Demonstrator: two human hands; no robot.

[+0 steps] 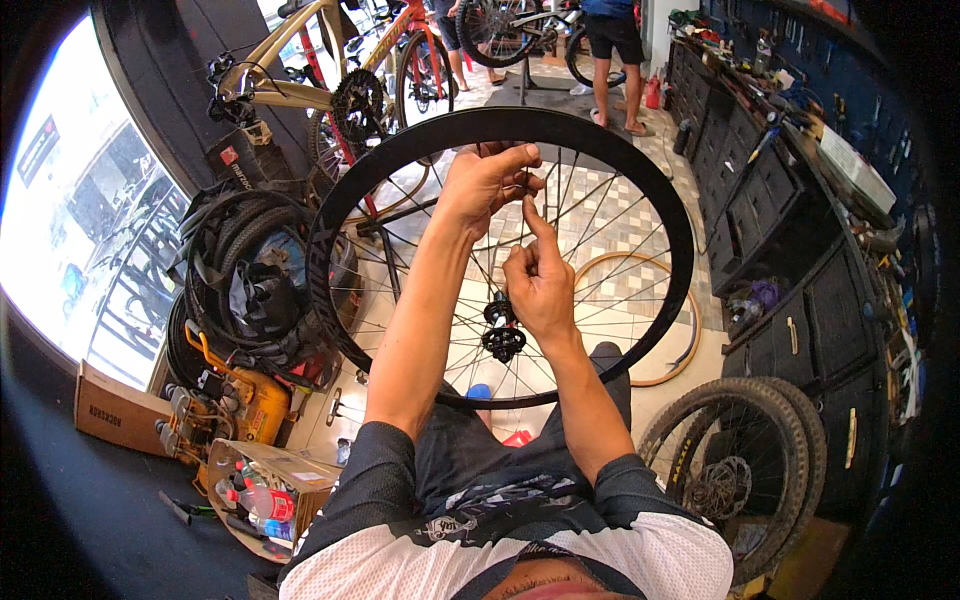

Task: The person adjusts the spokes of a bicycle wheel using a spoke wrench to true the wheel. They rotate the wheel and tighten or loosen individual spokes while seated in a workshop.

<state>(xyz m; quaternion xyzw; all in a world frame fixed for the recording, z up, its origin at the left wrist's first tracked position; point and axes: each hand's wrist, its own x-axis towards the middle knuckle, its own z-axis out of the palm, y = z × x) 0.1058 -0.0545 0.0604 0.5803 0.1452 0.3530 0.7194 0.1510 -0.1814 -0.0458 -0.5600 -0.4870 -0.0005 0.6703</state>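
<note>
We look down on a bicycle wheel (503, 322) held upright before a person's lap in a bike workshop, its black rim (590, 130) framing both hands. The left hand (484, 186) is raised among the upper spokes, just inside the rim, its fingers curled and its thumb stretched toward the right. We cannot tell whether those fingers have hold of a spoke. The right hand (541, 288) sits lower, just above and to the right of the hub (503, 343), its index finger pointing up close to the left fingertips and its other fingers folded toward the palm; whether it grips anything, we cannot tell.

Beyond the wheel we see a tan-edged tyre (694, 330) on the tiled floor. To the left, a heap of dark tyres (240, 230) stands near a yellow machine (262, 405) and an open carton (310, 468) of bottles. Two knobbly-tyred wheels (797, 450) lean together at lower right, below dark cabinets (735, 205). In the background, we see a person in black shorts (613, 40) near several bikes (428, 75).
</note>
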